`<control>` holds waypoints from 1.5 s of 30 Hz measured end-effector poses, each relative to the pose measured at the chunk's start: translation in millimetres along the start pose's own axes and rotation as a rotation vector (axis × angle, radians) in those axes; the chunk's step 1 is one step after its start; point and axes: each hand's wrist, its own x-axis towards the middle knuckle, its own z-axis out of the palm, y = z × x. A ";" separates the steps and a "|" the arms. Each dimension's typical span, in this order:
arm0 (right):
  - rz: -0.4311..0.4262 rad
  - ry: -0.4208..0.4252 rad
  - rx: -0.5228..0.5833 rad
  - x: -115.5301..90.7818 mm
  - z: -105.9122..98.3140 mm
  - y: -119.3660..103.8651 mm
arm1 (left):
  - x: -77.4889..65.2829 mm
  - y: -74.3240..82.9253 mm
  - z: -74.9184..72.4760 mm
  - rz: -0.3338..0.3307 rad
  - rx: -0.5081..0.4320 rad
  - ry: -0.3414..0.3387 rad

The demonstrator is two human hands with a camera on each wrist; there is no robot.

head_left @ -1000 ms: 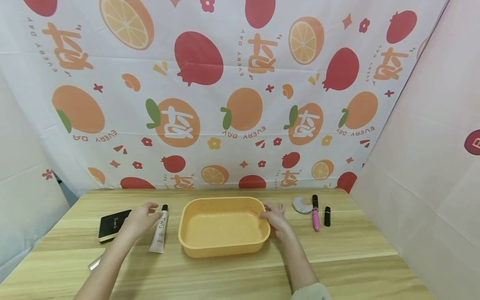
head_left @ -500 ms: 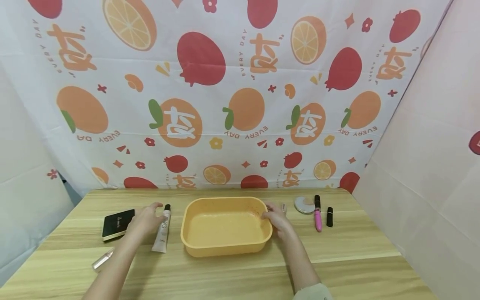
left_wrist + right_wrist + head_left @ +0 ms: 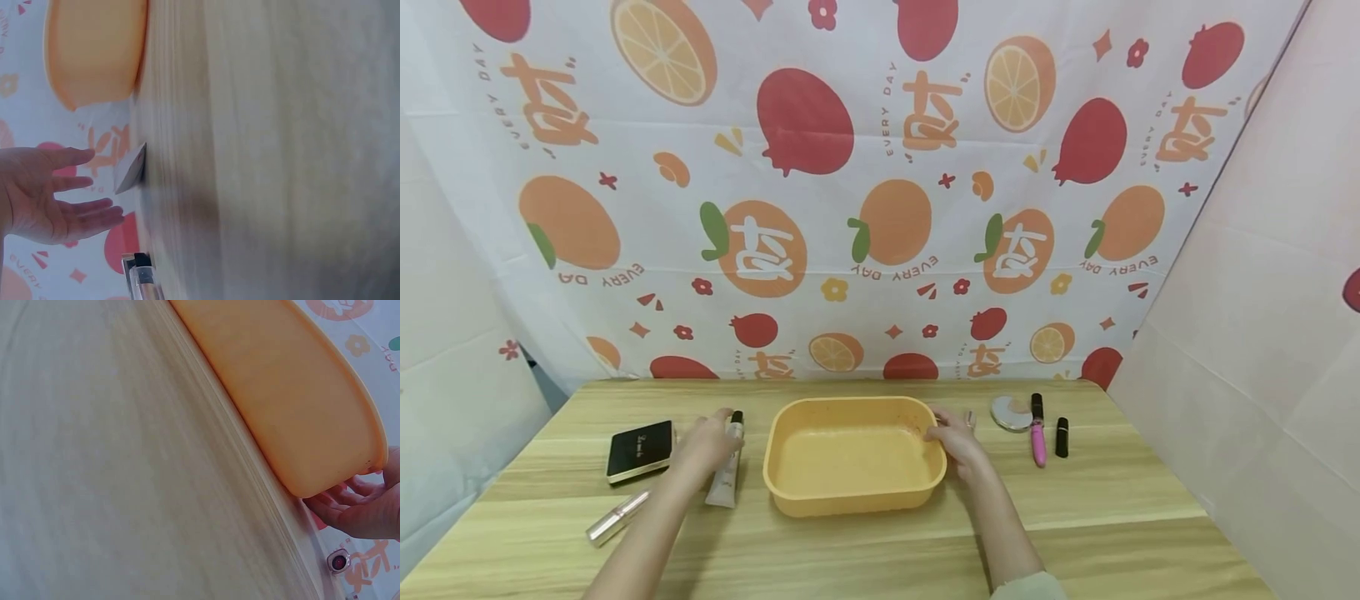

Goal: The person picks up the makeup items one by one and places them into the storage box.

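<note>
My left hand (image 3: 706,450) is over a white squeeze tube (image 3: 724,483) with a black cap, hiding part of it. In the left wrist view, the fingers and thumb of the left hand (image 3: 56,194) are spread and fairly straight, with the tube (image 3: 130,170) lying just past their tips. At the right end of a yellow plastic tub (image 3: 854,503), my right hand (image 3: 958,442) grips the rim, thumb inside and fingers outside. The right wrist view has those fingers of the right hand (image 3: 362,509) against the end wall of the tub (image 3: 287,419).
Left of the tube lie a black compact case (image 3: 640,450) and a silvery lipstick-like tube (image 3: 617,518). To the right are a round silver compact (image 3: 1011,414), a pink-and-black tube (image 3: 1038,433), and a small black tube (image 3: 1062,437). A small pinkish tube (image 3: 971,419) lies beside my right hand.
My left hand has moved right and down over the squeeze tube, uncovering the silvery tube and the black case. The right hand stays on the tub's rim. The view has shifted slightly.
</note>
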 end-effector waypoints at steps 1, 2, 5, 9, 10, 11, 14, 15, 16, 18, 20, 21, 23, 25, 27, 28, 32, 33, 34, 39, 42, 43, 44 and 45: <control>0.000 0.000 -0.002 -0.7 0.0 0.0 | 0.1 0.5 0.6 -0.002 0.001 -0.002; 0.001 -0.002 0.001 -1.4 -0.1 0.0 | 0.3 1.1 1.1 -0.001 0.006 -0.001; 0.001 -0.004 0.003 -2.3 -0.2 0.5 | 0.8 2.7 2.1 0.001 0.017 -0.003; 0.007 0.000 0.004 -1.4 0.4 1.2 | 1.6 3.7 2.7 -0.018 0.005 -0.010; 0.007 0.000 0.004 -0.9 0.6 1.4 | 1.7 3.8 3.0 -0.025 -0.003 -0.013; 0.010 -0.004 0.016 -0.4 0.8 1.7 | 1.6 4.0 3.2 -0.033 -0.010 -0.017; 0.014 -0.012 0.040 1.0 1.6 1.9 | 1.5 4.0 3.9 -0.050 -0.025 -0.021; 0.015 -0.016 0.046 1.4 1.7 2.0 | 1.7 3.9 4.1 -0.054 -0.028 -0.023; 0.012 -0.022 0.051 1.1 1.8 1.7 | 2.1 3.8 4.4 -0.056 -0.026 -0.023; 0.012 -0.025 0.051 0.6 1.8 1.4 | 3.2 3.6 5.2 -0.059 -0.018 -0.024; 0.013 -0.023 0.044 0.3 1.4 1.5 | 4.6 3.1 6.6 -0.059 -0.006 -0.027; 0.014 -0.020 0.041 0.1 1.0 1.5 | 5.2 2.7 7.6 -0.058 0.002 -0.027; 0.015 -0.010 0.037 0.2 0.3 1.8 | 6.0 2.1 9.7 -0.056 0.013 -0.025; 0.019 -0.003 0.035 0.2 -0.5 2.1 | 6.2 1.3 12.0 -0.051 0.021 -0.019; 0.020 0.002 0.032 -0.3 -1.2 2.5 | 6.2 0.5 14.4 -0.051 0.024 -0.012; 0.021 0.003 0.029 -0.7 -1.4 2.7 | 6.2 0.3 15.4 -0.052 0.025 -0.012; 0.026 -0.002 0.030 -0.9 -1.2 4.0 | 6.1 -0.1 18.9 -0.057 0.036 -0.008; 0.026 -0.004 0.033 -0.6 -1.1 4.1 | 6.0 0.0 19.5 -0.058 0.038 -0.007; 0.027 -0.004 0.036 -0.6 -0.8 4.0 | 5.9 0.1 19.9 -0.058 0.042 -0.003; 0.019 -0.002 0.034 -0.2 0.4 3.2 | 5.2 0.2 21.4 -0.055 0.053 0.021; 0.023 -0.002 0.023 -0.9 0.5 2.8 | 5.7 0.2 22.2 -0.058 0.054 0.024; 0.024 -0.004 0.023 -1.2 0.7 2.5 | 5.8 0.2 22.3 -0.061 0.052 0.026; 0.028 -0.005 0.026 -1.3 0.8 2.4 | 6.1 0.2 22.5 -0.064 0.050 0.025; 0.031 -0.006 0.024 -1.5 0.8 2.1 | 6.2 0.4 22.6 -0.067 0.048 0.023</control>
